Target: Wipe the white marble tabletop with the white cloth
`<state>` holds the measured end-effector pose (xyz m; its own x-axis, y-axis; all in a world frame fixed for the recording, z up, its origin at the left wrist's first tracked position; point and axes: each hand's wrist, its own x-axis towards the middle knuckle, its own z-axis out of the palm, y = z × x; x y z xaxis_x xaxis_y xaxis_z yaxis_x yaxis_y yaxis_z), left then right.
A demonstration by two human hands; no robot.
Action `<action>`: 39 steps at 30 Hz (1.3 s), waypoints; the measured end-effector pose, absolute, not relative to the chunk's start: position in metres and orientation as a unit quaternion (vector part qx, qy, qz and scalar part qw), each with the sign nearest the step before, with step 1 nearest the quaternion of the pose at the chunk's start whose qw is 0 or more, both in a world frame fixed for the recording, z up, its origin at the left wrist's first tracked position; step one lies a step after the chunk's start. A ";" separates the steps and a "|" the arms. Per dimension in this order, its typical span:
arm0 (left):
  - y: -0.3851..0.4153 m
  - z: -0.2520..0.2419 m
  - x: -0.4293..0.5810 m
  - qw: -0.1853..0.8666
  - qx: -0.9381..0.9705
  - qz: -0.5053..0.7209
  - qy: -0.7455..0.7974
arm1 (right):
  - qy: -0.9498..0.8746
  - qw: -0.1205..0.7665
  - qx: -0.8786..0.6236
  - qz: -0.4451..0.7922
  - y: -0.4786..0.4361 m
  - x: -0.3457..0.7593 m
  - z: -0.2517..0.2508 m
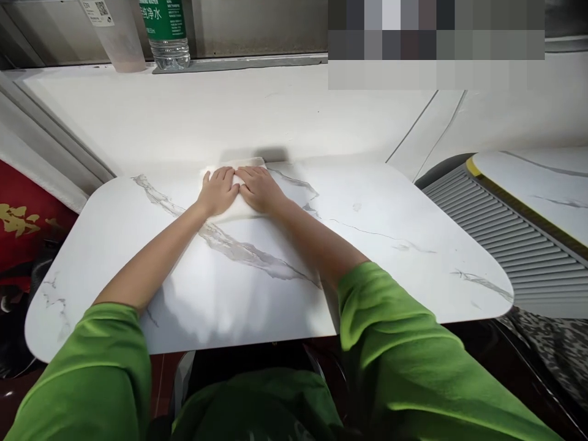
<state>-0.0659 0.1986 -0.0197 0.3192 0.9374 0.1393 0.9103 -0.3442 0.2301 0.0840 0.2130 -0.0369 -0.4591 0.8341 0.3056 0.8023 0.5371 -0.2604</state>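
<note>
A folded white cloth [239, 207] lies flat near the back edge of a white, grey-veined tabletop [395, 214]. My left hand [218, 191] rests palm down on the cloth's left part, fingers stretched forward over it. Close beside it, my right hand [261, 188] lies palm down on the cloth, its fingers angled toward the left hand. The two hands nearly meet at the fingertips and thumbs. Both press on top of the cloth; neither is seen gripping it. The cloth under the palms is hidden.
A white wall [275, 116] rises behind the table. On the ledge above stand a green-labelled water bottle [171, 43] and a translucent plastic container [119, 40]. A ribbed grey panel [487, 239] and another marbled tabletop [542, 184] are at right. Something red [27, 226] is at left.
</note>
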 end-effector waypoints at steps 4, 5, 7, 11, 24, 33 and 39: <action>0.221 -0.019 -0.064 0.059 0.806 0.116 0.578 | -0.842 0.213 -0.493 0.045 0.234 0.084 -0.039; 0.224 -0.018 -0.063 0.062 0.803 0.116 0.581 | -0.839 0.217 -0.497 0.046 0.237 0.083 -0.039; 0.230 -0.018 -0.062 0.068 0.799 0.123 0.585 | -0.833 0.226 -0.504 0.048 0.242 0.083 -0.039; 0.235 -0.017 -0.062 0.071 0.795 0.134 0.587 | -0.827 0.231 -0.510 0.043 0.244 0.082 -0.040; 0.174 -0.022 -0.043 0.043 0.793 0.122 0.596 | -0.832 0.185 -0.521 0.041 0.183 0.100 -0.035; 0.056 -0.020 0.004 -0.002 0.856 0.061 0.514 | -0.852 0.195 -0.486 0.009 0.059 0.162 -0.043; 0.010 -0.022 0.038 0.023 0.909 0.076 0.409 | -0.831 0.188 -0.523 -0.020 -0.014 0.205 -0.046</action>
